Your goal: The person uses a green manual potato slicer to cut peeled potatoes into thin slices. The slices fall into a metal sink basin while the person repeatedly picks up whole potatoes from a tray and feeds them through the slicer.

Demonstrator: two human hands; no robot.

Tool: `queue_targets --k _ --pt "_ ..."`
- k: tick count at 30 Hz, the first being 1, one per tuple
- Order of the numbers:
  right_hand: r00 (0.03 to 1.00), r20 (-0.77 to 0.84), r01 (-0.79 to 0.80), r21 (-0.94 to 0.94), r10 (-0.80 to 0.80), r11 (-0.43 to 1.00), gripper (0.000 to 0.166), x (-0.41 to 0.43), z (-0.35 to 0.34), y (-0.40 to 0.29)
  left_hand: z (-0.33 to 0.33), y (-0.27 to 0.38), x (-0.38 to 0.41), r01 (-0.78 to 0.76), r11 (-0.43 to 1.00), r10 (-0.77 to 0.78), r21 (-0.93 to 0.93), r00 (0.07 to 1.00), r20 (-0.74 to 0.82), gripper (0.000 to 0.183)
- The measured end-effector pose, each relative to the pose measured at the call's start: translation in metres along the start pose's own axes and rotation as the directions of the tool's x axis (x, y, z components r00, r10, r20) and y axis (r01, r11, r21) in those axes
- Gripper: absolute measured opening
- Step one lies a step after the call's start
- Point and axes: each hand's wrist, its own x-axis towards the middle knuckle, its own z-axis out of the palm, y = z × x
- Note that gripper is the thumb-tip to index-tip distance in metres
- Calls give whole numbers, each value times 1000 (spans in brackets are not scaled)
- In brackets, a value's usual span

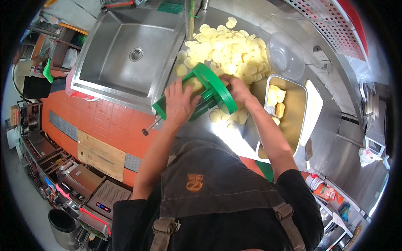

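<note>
A green hand-cranked slicer stands tilted in the view on the steel counter, in front of me. My left hand lies over its feed side, fingers spread and gripping the body. Beneath those fingers a pale peeled potato shows in part. My right hand is curled at the far face of the slicer's round wheel; the wheel hides some of its fingertips. Behind the slicer spreads a large heap of thin potato slices. More slices lie below the wheel, close to my right forearm.
A steel sink is at left. On the right are a deep steel pan with several peeled potato pieces, a clear plastic bowl, a white cutting board and a cleaver. A post rises behind the sink's corner.
</note>
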Motion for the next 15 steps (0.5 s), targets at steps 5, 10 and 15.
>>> queue_targets --k 5,10,15 --pt "899 374 415 -560 -228 717 25 -15 9 22 2 -3 -1 37 999 -37 -21 999 1 54" --pt "912 386 308 -430 -136 849 15 -9 -85 -100 -11 -3 0 77 996 -77 -50 997 16 54" --pt "958 79 252 239 -277 938 10 91 -34 -51 -1 -4 -2 52 997 -50 -64 998 32 55"
